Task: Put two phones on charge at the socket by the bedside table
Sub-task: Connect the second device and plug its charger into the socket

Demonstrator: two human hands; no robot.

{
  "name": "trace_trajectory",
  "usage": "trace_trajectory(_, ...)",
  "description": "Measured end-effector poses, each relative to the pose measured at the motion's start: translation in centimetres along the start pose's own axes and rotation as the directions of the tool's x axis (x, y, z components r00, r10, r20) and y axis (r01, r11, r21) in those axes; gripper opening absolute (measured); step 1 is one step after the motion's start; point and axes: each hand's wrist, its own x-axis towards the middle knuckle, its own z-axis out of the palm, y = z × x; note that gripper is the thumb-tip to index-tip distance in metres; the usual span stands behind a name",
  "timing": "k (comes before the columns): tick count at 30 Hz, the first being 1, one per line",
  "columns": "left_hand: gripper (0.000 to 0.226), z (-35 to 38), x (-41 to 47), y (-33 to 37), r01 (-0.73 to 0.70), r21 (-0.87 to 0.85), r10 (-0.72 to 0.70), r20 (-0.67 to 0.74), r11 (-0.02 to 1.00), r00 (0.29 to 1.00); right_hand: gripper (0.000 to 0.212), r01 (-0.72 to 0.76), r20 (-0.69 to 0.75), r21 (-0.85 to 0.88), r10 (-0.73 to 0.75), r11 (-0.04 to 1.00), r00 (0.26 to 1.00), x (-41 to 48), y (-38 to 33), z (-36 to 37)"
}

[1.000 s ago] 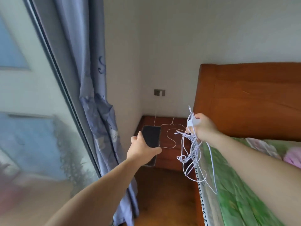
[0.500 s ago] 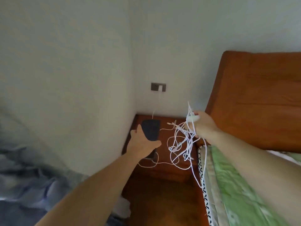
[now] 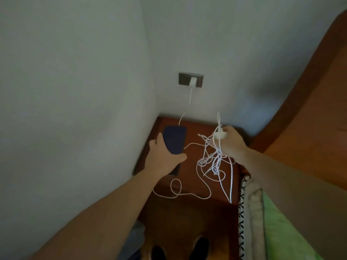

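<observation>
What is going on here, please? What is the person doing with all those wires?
A person stands at the bedside table. The left hand holds a dark phone just over the table. The right hand grips a white charger, with a tangled white cable hanging from it. A second charger sits in the wall socket. Its lead runs down toward the phone, but whether it is connected cannot be seen.
</observation>
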Motion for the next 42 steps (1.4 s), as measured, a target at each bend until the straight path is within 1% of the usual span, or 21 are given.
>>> trace_trajectory(1,0.068,0.6,0.9,-0.2,0.011,-0.003,-0.01,0.018,1.0,1.0,0.024,-0.014,0.012,-0.01,0.014,1.0,1.0,0.7,0.6,0.4)
trace_trajectory(3,0.067,1.8,2.7,-0.6,0.017,-0.011,-0.017,0.042,1.0,0.999,0.03,-0.037,0.039,-0.035,0.038,0.999,0.998,2.0,1.4,1.1)
trace_trajectory(6,0.08,3.5,5.5,-1.6,0.054,-0.006,-0.054,0.078,0.999,0.996,0.037,-0.069,0.068,-0.123,0.078,0.99,0.995,4.0,2.4,1.7)
trace_trajectory(10,0.08,5.7,9.0,-2.8,0.054,-0.019,-0.052,0.087,0.998,0.995,0.036,-0.097,0.085,-0.2,0.116,0.975,0.99,6.8,4.6,3.0)
trace_trajectory(14,0.092,7.8,11.5,-4.3,0.068,-0.022,-0.065,0.12,0.997,0.991,0.043,-0.144,0.107,-0.362,0.195,0.921,0.975,9.4,7.0,5.0)
trace_trajectory(17,0.096,9.2,12.7,-5.5,0.071,-0.04,-0.065,0.14,0.997,0.988,0.038,-0.158,0.144,-0.369,0.224,0.916,0.964,10.8,9.4,6.7)
trace_trajectory(19,0.095,10.0,13.5,-6.3,0.077,-0.047,-0.069,0.155,0.996,0.986,0.033,-0.118,0.175,-0.388,0.199,0.914,0.964,11.5,10.7,7.9)
trace_trajectory(21,0.096,10.7,14.1,-6.9,0.085,-0.039,-0.077,0.168,0.996,0.983,0.024,-0.1,0.203,-0.401,0.195,0.911,0.96,12.5,12.1,9.3)
trace_trajectory(24,0.095,11.7,14.8,-7.8,0.091,-0.028,-0.085,0.167,0.995,0.982,0.014,-0.111,0.25,-0.412,0.229,0.904,0.941,13.6,13.3,11.2)
trace_trajectory(26,0.092,12.3,15.2,-8.4,0.093,-0.032,-0.086,0.165,0.995,0.982,0.018,-0.091,0.255,-0.425,0.215,0.901,0.943,13.6,13.3,12.0)
trace_trajectory(30,0.093,12.9,15.7,-9.3,0.09,-0.006,-0.088,0.163,0.996,0.983,0.012,-0.154,0.206,-0.446,0.269,0.882,0.941,13.2,13.2,13.7)
trace_trajectory(32,0.091,13.2,16.0,-9.7,0.092,-0.002,-0.091,0.149,0.996,0.985,0.019,-0.157,0.19,-0.471,0.274,0.868,0.943,13.3,13.7,14.6)
trace_trajectory(35,0.087,13.5,16.3,-10.2,0.094,-0.006,-0.092,0.139,0.996,0.986,0.04,-0.121,0.206,-0.562,0.28,0.818,0.938,13.3,14.2,15.2)
trace_trajectory(36,0.086,13.6,16.3,-10.5,0.093,-0.007,-0.092,0.14,0.996,0.986,0.042,-0.1,0.211,-0.597,0.276,0.796,0.938,13.3,14.3,15.2)
trace_trajectory(38,0.086,13.8,16.5,-10.7,0.099,-0.012,-0.096,0.147,0.995,0.984,0.042,-0.108,0.192,-0.636,0.292,0.764,0.937,13.3,14.6,15.0)
trace_trajectory(40,0.087,13.9,16.6,-10.9,0.106,-0.014,-0.103,0.146,0.994,0.984,0.043,-0.131,0.176,-0.633,0.306,0.763,0.936,13.3,14.8,14.5)
trace_trajectory(42,0.089,14.1,16.8,-11.0,0.115,-0.008,-0.112,0.141,0.993,0.984,0.043,-0.097,0.182,-0.634,0.27,0.767,0.945,13.4,15.4,14.3)
